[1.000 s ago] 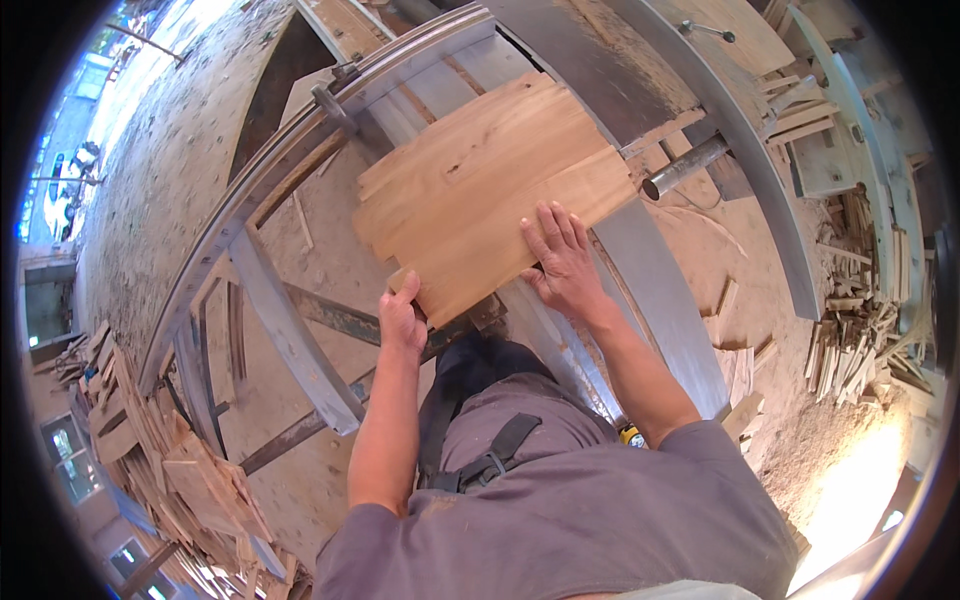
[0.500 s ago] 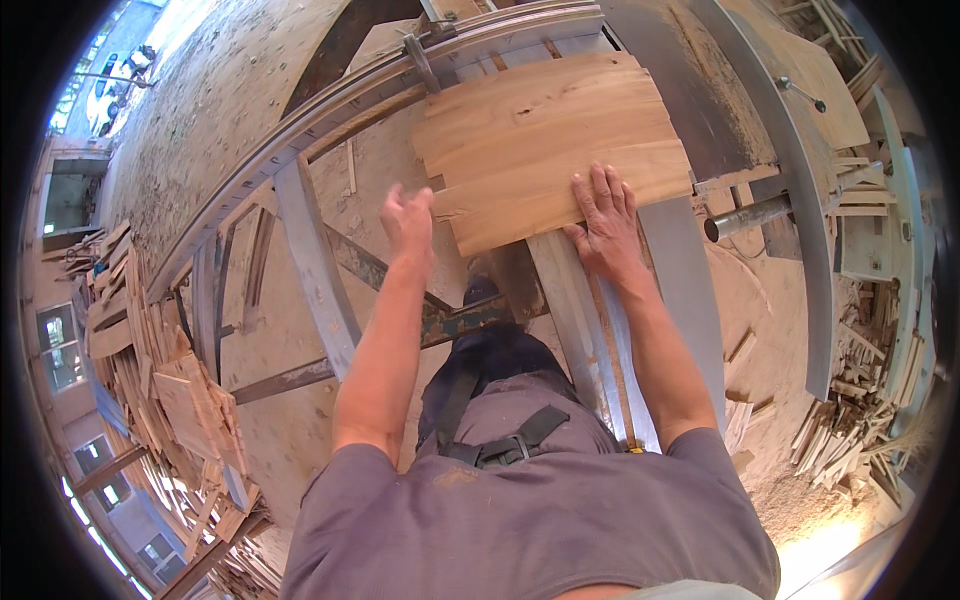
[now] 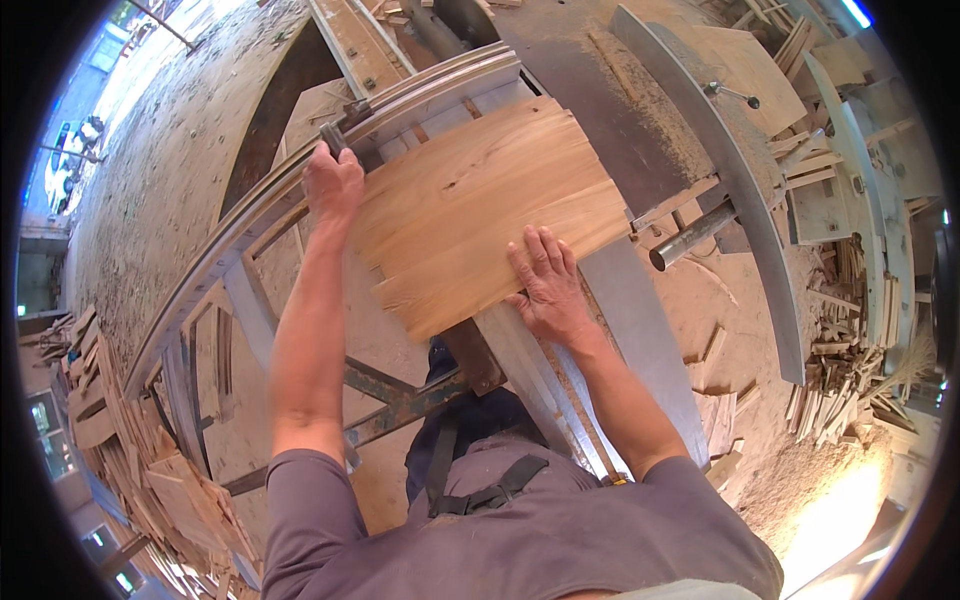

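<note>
A wide panel (image 3: 480,200) of pale, knotty wood with ragged ends lies across a sliding saw table and against a metal fence (image 3: 440,95). My right hand (image 3: 548,285) rests flat on the panel's near edge, its fingers spread. My left hand (image 3: 333,185) is at the panel's far left corner, its fingers curled around the lower end of a small metal stop (image 3: 334,135) on the fence. Part of that stop is hidden by the hand.
A metal table plate (image 3: 645,340) lies right of my right hand. Beyond it stand a curved metal guard rail (image 3: 735,170) and a round bar (image 3: 690,235). Wood offcuts (image 3: 830,400) are heaped at the right, and stacked boards (image 3: 150,460) at the left.
My left hand has reached forward and left from beside the panel's left end to the stop. My right hand stays on the panel. The view has shifted.
</note>
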Motion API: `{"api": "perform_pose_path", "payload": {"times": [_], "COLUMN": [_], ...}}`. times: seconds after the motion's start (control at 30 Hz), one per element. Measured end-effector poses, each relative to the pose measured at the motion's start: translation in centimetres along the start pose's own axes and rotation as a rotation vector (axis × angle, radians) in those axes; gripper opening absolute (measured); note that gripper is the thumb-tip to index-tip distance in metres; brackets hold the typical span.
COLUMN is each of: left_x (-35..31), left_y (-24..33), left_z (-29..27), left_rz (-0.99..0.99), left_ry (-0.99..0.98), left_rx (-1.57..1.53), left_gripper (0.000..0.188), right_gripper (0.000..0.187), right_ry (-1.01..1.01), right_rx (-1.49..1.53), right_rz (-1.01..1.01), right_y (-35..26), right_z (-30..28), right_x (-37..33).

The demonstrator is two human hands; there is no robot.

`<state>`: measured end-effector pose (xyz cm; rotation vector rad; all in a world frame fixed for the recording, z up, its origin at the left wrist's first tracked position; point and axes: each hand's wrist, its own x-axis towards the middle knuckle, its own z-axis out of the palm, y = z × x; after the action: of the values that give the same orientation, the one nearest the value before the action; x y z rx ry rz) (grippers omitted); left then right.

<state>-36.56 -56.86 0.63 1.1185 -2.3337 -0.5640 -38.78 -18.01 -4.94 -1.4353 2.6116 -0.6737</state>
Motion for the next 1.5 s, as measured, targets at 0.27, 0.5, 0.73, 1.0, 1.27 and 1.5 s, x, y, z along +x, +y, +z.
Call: {"api": "perform_pose_path", "payload": {"times": [0.27,0.5,0.73,1.0,1.27,1.5], "left_x": [6.6,0.3,-10.7,-11.3,-11.3,-10.8], "left_y": [2.9,-1.3,-6.5,-7.7,-7.7,-9.5], "left_z": [-4.7,-1.4,1.4,1.6,0.6,1.1], "left_rz": [-0.041,-0.118,-0.631,-0.657,-0.695,-0.718], "left_ry": [-0.155,-0.078,-0.275,-0.475,-0.466,-0.496], "left_rx": [0.063,-0.773,-0.841,-1.184,-1.194,-1.249], "left_gripper": [0.037,0.023,0.045,0.043,0.048,0.053], "right_gripper": [0.084,0.082,0.075,0.075,0.077,0.079], "right_ry": [-0.007,0.031,0.073,0.097,-0.023,-0.035], "right_rx": [-0.03,0.022,-0.026,-0.042,-0.045,0.004], "right_rz": [-0.012,-0.058,-0.083,-0.162,-0.131,-0.103], "right_y": [1.1,2.1,2.2,1.9,1.7,1.7], "right_z": [-0.3,0.9,0.6,0.8,0.0,-0.5], "right_x": [5.0,5.4,5.4,5.3,5.3,5.4]}}
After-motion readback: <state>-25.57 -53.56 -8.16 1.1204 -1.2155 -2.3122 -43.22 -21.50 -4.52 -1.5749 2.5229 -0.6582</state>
